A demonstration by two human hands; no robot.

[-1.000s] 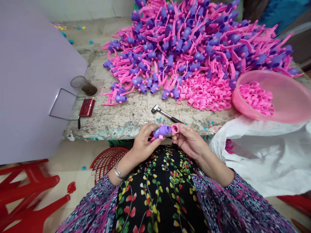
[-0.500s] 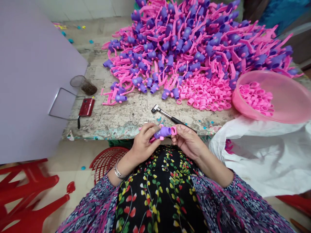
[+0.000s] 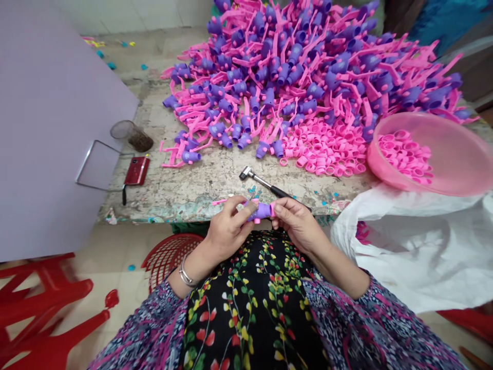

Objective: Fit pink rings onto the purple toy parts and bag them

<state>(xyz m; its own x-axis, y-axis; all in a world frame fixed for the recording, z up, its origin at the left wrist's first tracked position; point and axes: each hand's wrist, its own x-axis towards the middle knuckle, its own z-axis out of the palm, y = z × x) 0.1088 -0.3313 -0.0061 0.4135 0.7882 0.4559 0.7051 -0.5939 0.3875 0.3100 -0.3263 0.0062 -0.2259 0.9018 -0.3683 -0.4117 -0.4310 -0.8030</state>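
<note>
My left hand (image 3: 230,226) is closed around a purple plastic tube-shaped part (image 3: 263,210) with pink pieces on it, held level at the table's front edge. A pink ring (image 3: 273,208) is pinched in my right hand (image 3: 295,222), up against the tube's open right end. My fingers cover much of the ring, so I cannot tell how far it sits over the tube. Just beyond my hands lies a small hammer (image 3: 265,183) with a black handle. Loose pink rings (image 3: 327,149) form a heap on the table behind it.
A big pile of purple and pink parts (image 3: 285,72) covers the table's back. On the right, a pink bowl (image 3: 458,154) holds more rings above a white sack (image 3: 423,246). At left are a glass (image 3: 125,131), a red device (image 3: 137,170) and a pale panel (image 3: 57,128).
The pink ring has moved left onto or against the tube's end, closing most of the gap. My left hand has turned the purple part slightly; its pink arm now sticks out left.
</note>
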